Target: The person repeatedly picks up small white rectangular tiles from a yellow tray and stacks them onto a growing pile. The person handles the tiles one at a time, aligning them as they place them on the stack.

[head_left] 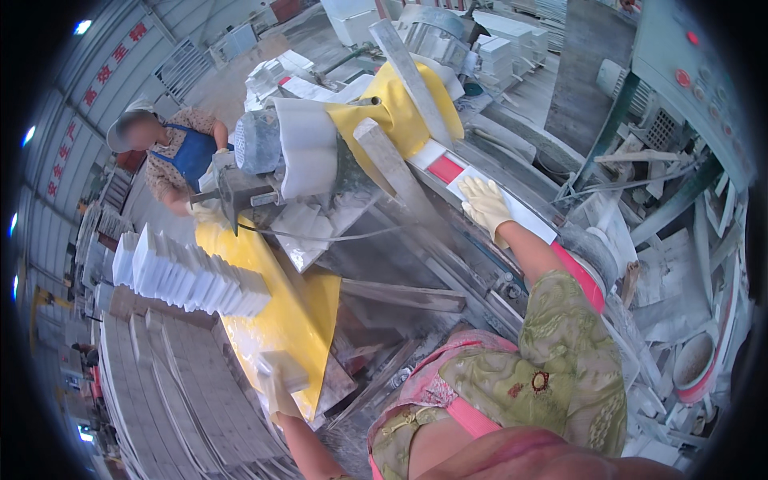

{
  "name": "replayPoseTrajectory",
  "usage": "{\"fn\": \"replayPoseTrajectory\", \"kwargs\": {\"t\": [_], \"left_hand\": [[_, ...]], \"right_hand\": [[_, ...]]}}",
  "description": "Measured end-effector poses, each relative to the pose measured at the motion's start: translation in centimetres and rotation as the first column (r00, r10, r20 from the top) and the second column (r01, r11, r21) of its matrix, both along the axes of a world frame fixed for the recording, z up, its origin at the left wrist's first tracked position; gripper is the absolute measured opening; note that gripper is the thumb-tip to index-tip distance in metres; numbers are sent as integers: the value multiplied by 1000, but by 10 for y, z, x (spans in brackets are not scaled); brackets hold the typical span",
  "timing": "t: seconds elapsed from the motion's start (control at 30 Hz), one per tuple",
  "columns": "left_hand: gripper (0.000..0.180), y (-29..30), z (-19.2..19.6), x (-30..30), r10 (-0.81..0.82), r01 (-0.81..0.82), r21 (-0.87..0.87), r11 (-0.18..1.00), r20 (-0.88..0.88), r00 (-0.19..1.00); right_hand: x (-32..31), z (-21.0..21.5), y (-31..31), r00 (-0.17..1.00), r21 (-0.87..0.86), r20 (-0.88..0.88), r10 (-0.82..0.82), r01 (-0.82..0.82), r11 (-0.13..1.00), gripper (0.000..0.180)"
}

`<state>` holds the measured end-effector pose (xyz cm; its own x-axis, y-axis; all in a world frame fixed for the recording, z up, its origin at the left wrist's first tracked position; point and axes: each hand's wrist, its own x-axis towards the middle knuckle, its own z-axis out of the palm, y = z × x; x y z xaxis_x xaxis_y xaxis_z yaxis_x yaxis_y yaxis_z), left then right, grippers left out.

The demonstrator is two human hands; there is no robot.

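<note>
My right hand (485, 206), in a pale rubber glove, lies flat with its fingers spread on a white tile (524, 218). That tile sits on a narrow red belt (582, 276) running along a machine rail. My left hand (278, 394), gloved alike and slightly blurred, grips a small white tile piece (283, 370) at the near end of a yellow sheet (296, 316). Whether that piece is one tile or a few together, I cannot tell. Farther up the yellow sheet leans a long row of white tiles (192, 276), standing on edge.
Across the machine a co-worker (188, 152) in a blue apron works by a motor (258, 142). A control cabinet (700, 80) with red lights stands at the right. Grey beams (408, 296) and a yellow cover (392, 108) flank the belt. Stacked long slabs (176, 384) lie at the left.
</note>
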<state>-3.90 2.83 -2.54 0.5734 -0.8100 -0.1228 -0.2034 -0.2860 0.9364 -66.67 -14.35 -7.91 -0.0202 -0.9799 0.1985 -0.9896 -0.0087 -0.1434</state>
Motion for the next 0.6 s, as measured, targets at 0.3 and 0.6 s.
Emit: {"fn": "replayPoseTrajectory", "kwargs": {"t": [0.3, 0.6], "left_hand": [[60, 7, 22, -24, -60, 57, -46, 997, -56, 997], [59, 9, 17, -13, -93, 92, -14, 996, -42, 995]], "right_hand": [[-52, 21, 94, 958, 6, 182, 220, -225, 974, 62], [-86, 61, 235, 990, 279, 65, 128, -141, 950, 94]]}}
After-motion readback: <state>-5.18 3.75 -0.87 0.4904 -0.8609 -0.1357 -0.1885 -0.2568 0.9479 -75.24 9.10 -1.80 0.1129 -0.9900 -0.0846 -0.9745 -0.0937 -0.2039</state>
